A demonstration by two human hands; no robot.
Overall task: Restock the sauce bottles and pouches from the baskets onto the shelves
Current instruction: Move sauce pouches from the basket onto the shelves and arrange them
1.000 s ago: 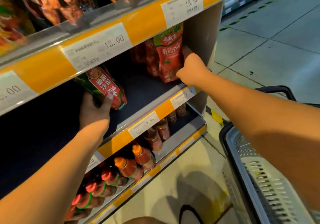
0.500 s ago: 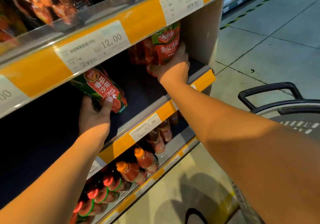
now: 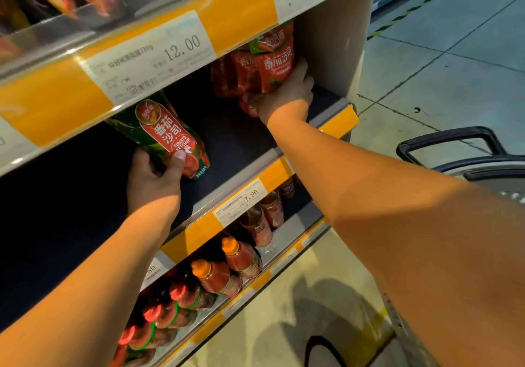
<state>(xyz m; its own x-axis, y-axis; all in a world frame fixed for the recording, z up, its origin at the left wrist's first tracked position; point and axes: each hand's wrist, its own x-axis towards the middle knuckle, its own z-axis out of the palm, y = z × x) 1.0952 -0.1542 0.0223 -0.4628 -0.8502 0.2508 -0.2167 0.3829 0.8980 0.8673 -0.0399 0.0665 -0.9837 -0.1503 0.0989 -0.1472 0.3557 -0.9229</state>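
- Nearest me, at the right edge of my view, I see the grey plastic shopping basket (image 3: pixel 409 335) with its black handle (image 3: pixel 446 142) raised; what it holds I cannot tell from here.
- Below my arms, the bottom shelf (image 3: pixel 287 256) carries a row of red sauce bottles with orange caps (image 3: pixel 241 256) at its right end and red-capped bottles with green bands (image 3: pixel 181 295) toward its left end, all lying tilted with caps pointing outward.
- My left hand (image 3: pixel 153 182) grips the green-and-red tomato ketchup pouch (image 3: pixel 167 136) from below, thumb pressed on its front, the other fingers curled behind it. The pouch leans left, its lower corner just above the dark middle shelf (image 3: pixel 235 139), well in from the front edge.
- Farther along, near the right end of that shelf, my right hand (image 3: pixel 284 94) is curled round the bottom of a red tomato sauce pouch with a green top (image 3: pixel 275 60), fingers wrapped under and behind it, thumb on its left.
- That pouch stands upright against other red pouches (image 3: pixel 227 77) just to its left, close to the beige side panel (image 3: pixel 329 34).
- White price tags (image 3: pixel 159 54) sit on the yellow strip of the upper shelf edge (image 3: pixel 241 6), reading 12.00 and 13.90.
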